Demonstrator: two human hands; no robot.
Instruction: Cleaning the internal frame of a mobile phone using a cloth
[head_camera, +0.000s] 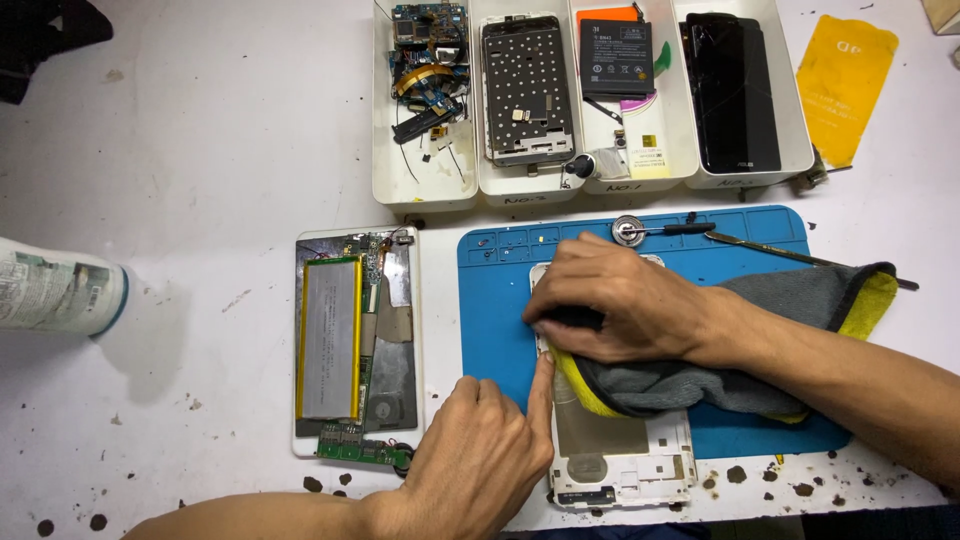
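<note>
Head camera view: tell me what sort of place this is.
Most likely a phone and tablet repair bench. An opened tablet lies with its battery exposed, white trays hold circuit boards and phone parts, and the right hand presses a grey cloth onto a white phone frame on a blue work mat.

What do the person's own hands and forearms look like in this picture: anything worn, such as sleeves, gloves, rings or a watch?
Both are bare. The left hand and right hand wear no gloves, and no rings show. Both forearms are uncovered as far as the picture's edge, with no sleeve, watch or bracelet in view.
</note>
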